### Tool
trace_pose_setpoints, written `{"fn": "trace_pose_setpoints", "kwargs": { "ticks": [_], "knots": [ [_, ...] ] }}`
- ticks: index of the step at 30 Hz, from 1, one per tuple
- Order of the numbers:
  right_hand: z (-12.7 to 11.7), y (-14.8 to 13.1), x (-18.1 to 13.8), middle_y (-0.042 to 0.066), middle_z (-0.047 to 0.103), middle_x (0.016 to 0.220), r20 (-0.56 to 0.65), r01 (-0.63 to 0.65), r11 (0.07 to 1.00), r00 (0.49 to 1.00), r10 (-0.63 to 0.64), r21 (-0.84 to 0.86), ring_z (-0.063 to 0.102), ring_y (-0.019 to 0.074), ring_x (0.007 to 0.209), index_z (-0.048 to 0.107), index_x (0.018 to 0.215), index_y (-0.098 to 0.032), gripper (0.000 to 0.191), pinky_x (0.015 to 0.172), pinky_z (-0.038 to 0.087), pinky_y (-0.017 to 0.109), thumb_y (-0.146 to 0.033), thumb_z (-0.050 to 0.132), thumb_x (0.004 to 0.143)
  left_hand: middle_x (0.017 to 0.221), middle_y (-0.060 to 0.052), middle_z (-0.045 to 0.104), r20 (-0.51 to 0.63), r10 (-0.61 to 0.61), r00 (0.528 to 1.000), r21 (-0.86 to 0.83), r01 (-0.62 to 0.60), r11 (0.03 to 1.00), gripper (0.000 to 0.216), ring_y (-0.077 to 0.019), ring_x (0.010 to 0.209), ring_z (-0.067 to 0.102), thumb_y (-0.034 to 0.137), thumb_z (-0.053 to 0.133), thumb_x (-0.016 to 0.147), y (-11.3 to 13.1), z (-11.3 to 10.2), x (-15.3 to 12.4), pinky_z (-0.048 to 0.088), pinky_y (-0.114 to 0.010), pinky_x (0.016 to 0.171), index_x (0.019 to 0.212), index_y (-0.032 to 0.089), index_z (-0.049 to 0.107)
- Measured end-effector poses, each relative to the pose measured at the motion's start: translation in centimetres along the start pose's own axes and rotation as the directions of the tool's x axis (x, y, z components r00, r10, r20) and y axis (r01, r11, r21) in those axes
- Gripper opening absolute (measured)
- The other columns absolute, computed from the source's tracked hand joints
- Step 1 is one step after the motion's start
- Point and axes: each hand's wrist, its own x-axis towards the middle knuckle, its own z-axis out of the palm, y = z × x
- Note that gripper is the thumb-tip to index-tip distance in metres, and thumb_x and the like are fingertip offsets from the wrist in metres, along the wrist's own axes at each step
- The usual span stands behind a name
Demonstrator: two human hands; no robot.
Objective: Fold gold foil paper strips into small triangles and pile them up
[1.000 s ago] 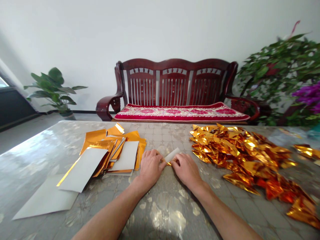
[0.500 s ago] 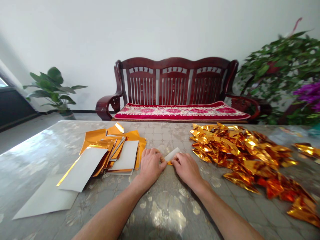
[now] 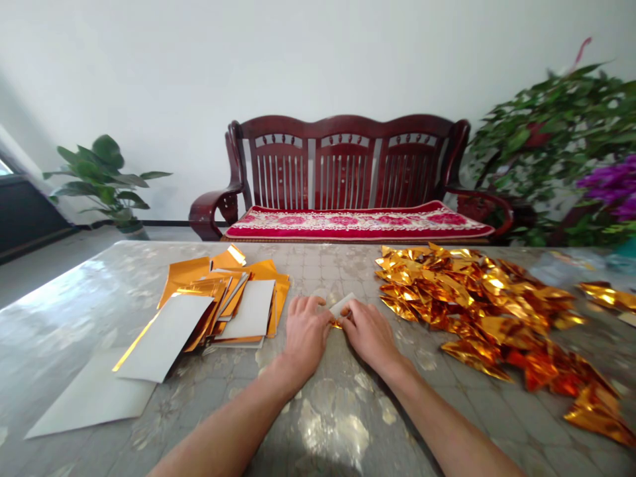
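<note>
A small folded piece of gold foil paper point(image 3: 340, 305), pale on its back, lies on the table between my two hands. My left hand point(image 3: 307, 329) grips its left side with thumb and fingers closed together. On the other side my right hand point(image 3: 368, 329) pinches it, fingers bent. Most of the paper is hidden by the fingers; a pale strip and a glint of gold show. Left of my hands is a loose stack of gold foil sheets point(image 3: 203, 286), some with the pale side up. To the right spreads a heap of folded gold foil pieces point(image 3: 462, 285).
The table point(image 3: 328, 424) has a patterned, glossy cover. A pale sheet point(image 3: 94, 394) lies at the near left, and clear plastic point(image 3: 566, 265) at the far right. Behind the table stand a wooden bench point(image 3: 345, 162) and potted plants point(image 3: 106, 172) point(image 3: 556, 132).
My left hand has shifted slightly right and turned, its thumb now closer to my right hand. A bit more gold shows under the fingers. My right hand has hardly moved.
</note>
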Motion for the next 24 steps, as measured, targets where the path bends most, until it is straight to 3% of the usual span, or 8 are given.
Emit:
{"fn": "trace_pose_setpoints", "kwargs": {
  "ticks": [4,10,17,24],
  "knots": [
    [-0.1,-0.3,-0.2,0.004,0.068,0.095,0.009,0.022,0.999,1.000,-0.022,-0.026,0.056,0.0205,0.090,0.060,0.094,-0.022,0.010,0.075,0.033,0.030,-0.025,0.050,0.093,0.105,-0.006,0.064,0.099,0.158,0.983,0.064,-0.164,0.984,0.018,-0.0238,0.103,0.052,0.021,0.052,0.094,0.4,0.0,-0.6,0.041,-0.040,0.097,0.098,0.023,0.070],
    [0.1,-0.7,-0.2,0.005,0.068,0.097,-0.002,-0.024,0.998,1.000,0.024,-0.053,0.055,0.0224,0.091,0.059,0.098,-0.021,0.011,0.075,0.031,0.032,-0.029,0.054,0.092,0.101,-0.007,0.064,0.225,0.171,0.959,0.113,-0.200,0.973,0.017,-0.0241,0.098,0.054,0.015,0.049,0.094,0.8,-0.6,-1.1,0.045,-0.038,0.089,0.098,0.018,0.066],
    [0.0,0.2,-0.2,0.004,0.066,0.100,-0.008,0.000,1.000,1.000,0.000,-0.004,0.054,0.0207,0.092,0.059,0.097,-0.021,0.009,0.078,0.032,0.030,-0.021,0.054,0.089,0.094,-0.007,0.061,0.218,0.237,0.947,0.131,-0.269,0.954,0.017,-0.0238,0.091,0.055,0.011,0.047,0.091,1.1,-0.8,-1.6,0.044,-0.038,0.081,0.093,0.019,0.062],
    [-0.5,0.9,-0.3,0.003,0.063,0.097,-0.005,-0.005,0.999,1.000,0.005,0.043,0.053,0.0186,0.091,0.062,0.089,-0.023,0.007,0.080,0.034,0.029,-0.022,0.055,0.088,0.088,-0.006,0.060,0.165,0.276,0.947,0.075,-0.291,0.954,0.019,-0.0214,0.087,0.056,0.020,0.046,0.095,1.5,-0.8,-1.7,0.045,-0.037,0.080,0.084,0.020,0.062]
  ]
}}
